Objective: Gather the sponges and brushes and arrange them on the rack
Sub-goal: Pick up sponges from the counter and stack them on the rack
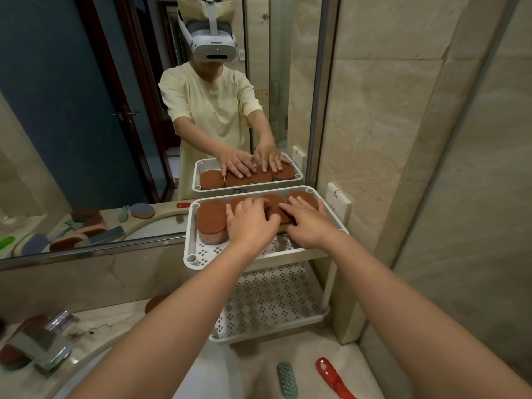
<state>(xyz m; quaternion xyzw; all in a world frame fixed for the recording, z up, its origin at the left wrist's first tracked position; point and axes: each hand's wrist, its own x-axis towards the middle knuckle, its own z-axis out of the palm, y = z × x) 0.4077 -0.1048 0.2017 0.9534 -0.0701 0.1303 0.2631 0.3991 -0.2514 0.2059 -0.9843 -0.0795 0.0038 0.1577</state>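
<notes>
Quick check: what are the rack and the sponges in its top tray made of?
Rack: white plastic by the look, matte, moulded with punched hole patterns. Sponges: apparently a rough brown scouring layer over softer purplish foam, seen at the leftmost one's side.

A white two-tier rack (190, 243) is parked on the marble counter (115, 322). Four brown-topped sponges (211, 217) are lined up along the back of its top tier. A green brush (287, 377) and a red brush (331, 377) are laid just in front of the rack, with another brown sponge (155, 303) just to its left.
</notes>
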